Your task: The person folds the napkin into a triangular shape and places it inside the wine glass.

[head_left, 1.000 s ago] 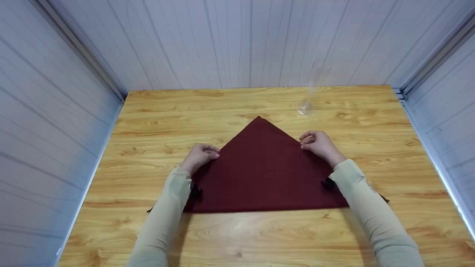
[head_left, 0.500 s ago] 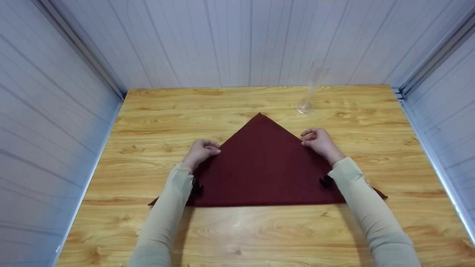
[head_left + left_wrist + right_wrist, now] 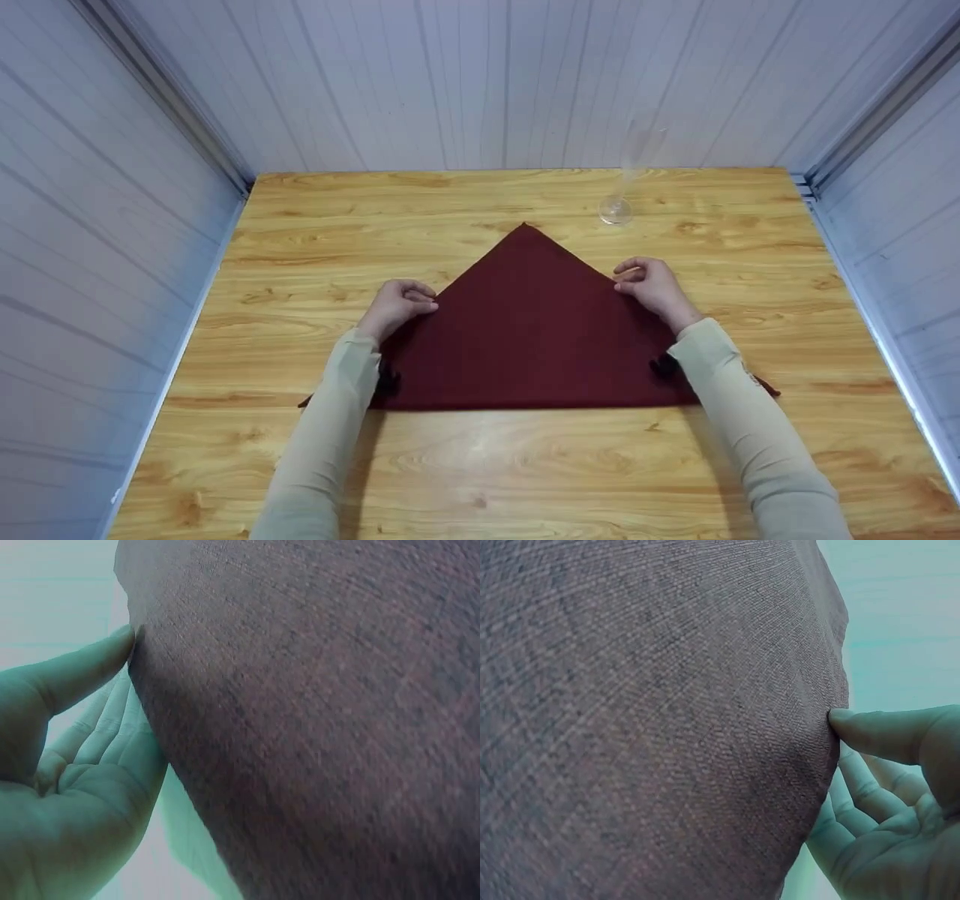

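Note:
A dark red cloth napkin (image 3: 529, 330) lies folded in a triangle on the wooden table, its point toward the back wall and its long folded edge toward me. On its left slanting edge my left hand (image 3: 395, 307) pinches the fabric. My right hand (image 3: 656, 291) pinches the opposite slanting edge. In the left wrist view, the thumb (image 3: 90, 669) meets the edge of the cloth (image 3: 300, 690), with the fingers partly behind it. The right wrist view has the thumb (image 3: 889, 733) pressed on the cloth (image 3: 667, 712), other fingers behind. My forearms cover parts of the two lower corners.
Behind the napkin, to the right, a clear stemmed glass (image 3: 616, 208) stands upright on the table (image 3: 480, 472). White panelled walls (image 3: 375, 82) close in the table at the back and both sides. A dark wrist device (image 3: 664, 367) shows under the right cuff.
Both hands have shifted slightly apart along the napkin's slanting edges, the left one leftward and the right one rightward. The head view has tilted a little. The glass stands in the same place.

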